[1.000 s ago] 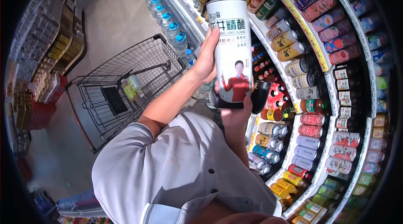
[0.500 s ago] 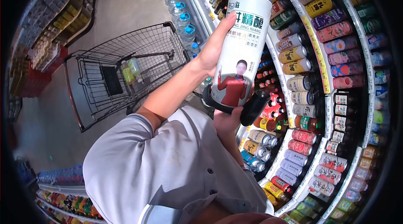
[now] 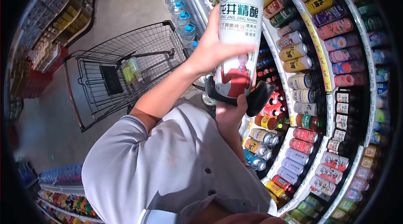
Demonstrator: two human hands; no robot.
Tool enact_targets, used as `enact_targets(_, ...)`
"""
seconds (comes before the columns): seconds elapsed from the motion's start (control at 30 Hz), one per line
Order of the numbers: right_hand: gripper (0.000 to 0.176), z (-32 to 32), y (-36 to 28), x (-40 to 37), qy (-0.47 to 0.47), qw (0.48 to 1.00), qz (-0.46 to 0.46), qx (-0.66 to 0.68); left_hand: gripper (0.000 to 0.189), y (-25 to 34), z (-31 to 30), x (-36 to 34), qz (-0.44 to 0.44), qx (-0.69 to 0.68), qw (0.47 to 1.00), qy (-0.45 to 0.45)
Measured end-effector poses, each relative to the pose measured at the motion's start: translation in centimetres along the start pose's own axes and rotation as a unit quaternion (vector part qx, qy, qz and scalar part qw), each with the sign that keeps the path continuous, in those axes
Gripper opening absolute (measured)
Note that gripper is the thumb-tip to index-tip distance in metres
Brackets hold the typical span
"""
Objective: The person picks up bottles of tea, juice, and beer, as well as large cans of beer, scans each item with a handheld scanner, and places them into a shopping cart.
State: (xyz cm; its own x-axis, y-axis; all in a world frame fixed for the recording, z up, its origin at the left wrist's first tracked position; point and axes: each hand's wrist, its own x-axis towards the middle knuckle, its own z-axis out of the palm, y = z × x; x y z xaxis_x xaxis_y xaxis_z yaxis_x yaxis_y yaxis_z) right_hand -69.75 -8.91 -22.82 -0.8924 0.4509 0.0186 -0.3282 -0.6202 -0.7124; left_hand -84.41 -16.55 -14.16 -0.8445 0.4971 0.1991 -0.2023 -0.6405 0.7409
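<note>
A tall white beer can (image 3: pixel 236 31) with green lettering and a printed figure in red stands nearly upright in front of me. My left hand (image 3: pixel 214 50) is closed round its left side, its slightly blurred thumb lying across the front label. From below, my right hand (image 3: pixel 231 110) supports the can's base, thumb pressed against the lower front. A glossy black object (image 3: pixel 260 98) sticks out to the right of the base, by the right hand; I cannot tell what it is. The can's back and most of the right fingers are hidden.
Curved-looking shelves (image 3: pixel 325 69) of cans and bottles rise close on the right. To the left stands a wire shopping cart (image 3: pixel 147 48) with bottles (image 3: pixel 131 71) in it. Large water bottles (image 3: pixel 179 8) line the floor. Stacked goods (image 3: pixel 46 56) lie farther left.
The can has shifted slightly up and left. My left thumb has swung from pointing up along the can to lying across its label. More of the black object shows beside the base.
</note>
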Motion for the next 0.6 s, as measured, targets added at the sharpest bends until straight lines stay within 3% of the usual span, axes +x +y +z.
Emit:
enact_targets(0.07, 0.076, 0.2, -0.3, 0.4, 0.013, 1.000, -0.004, 0.010, 0.113, 0.4, 0.4, -0.4, 0.117, 0.181, 0.976, -0.039)
enact_targets(0.1, 0.088, 0.5, -0.6, 0.5, 0.017, 1.000, -0.013, 0.009, 0.139, 1.0, 0.2, -0.3, 0.079, 0.199, 0.974, -0.071)
enact_targets(0.13, 0.101, 0.6, -0.8, 0.6, 0.021, 1.000, -0.022, 0.008, 0.139, 0.8, 0.1, -0.5, 0.080, 0.197, 0.974, -0.073)
enact_targets(0.2, 0.102, -0.1, -0.6, 0.6, 0.024, 1.000, -0.016, 0.009, 0.146, 0.0, -0.1, -1.5, 0.179, 0.324, 0.922, -0.115)
enact_targets(0.23, 0.103, 0.1, -0.7, 0.7, 0.019, 0.999, -0.030, 0.000, 0.153, 0.1, -0.1, -1.4, 0.168, 0.322, 0.922, -0.130)
enact_targets(0.27, 0.104, 0.5, -0.9, 0.7, 0.012, 0.999, -0.044, -0.009, 0.153, 0.2, 0.3, -1.8, 0.166, 0.321, 0.923, -0.129)
enact_targets(0.33, 0.105, 2.0, -1.6, 0.4, 0.012, 0.999, -0.044, -0.011, 0.140, 0.7, 1.6, -2.5, 0.074, 0.185, 0.977, -0.070)
enact_targets(0.37, 0.105, 2.5, -1.7, 0.2, 0.013, 0.999, -0.046, -0.012, 0.140, 0.4, 1.7, -2.5, 0.072, 0.184, 0.978, -0.069)
enact_targets(0.4, 0.105, 2.3, -1.5, 0.1, 0.015, 0.999, -0.044, -0.013, 0.128, 0.0, 1.6, -2.4, 0.089, 0.208, 0.973, -0.040)
enact_targets(0.43, 0.100, 1.9, -1.2, 0.0, -0.003, 0.997, -0.063, -0.052, 0.116, -0.3, 1.5, -2.3, 0.104, 0.231, 0.967, -0.011)
enact_targets(0.47, 0.094, 1.7, -1.0, -0.1, -0.022, 0.992, -0.081, -0.090, 0.116, -0.3, 1.4, -2.1, 0.102, 0.230, 0.968, -0.010)
enact_targets(0.53, 0.094, 1.9, -1.0, -0.3, -0.024, 0.991, -0.085, -0.097, 0.094, -0.3, 1.1, -1.7, 0.108, 0.118, 0.986, 0.038)
enact_targets(0.6, 0.095, 2.2, -1.1, -0.4, -0.029, 0.989, -0.100, -0.108, 0.087, -0.3, 1.0, -1.9, 0.120, 0.129, 0.984, 0.026)
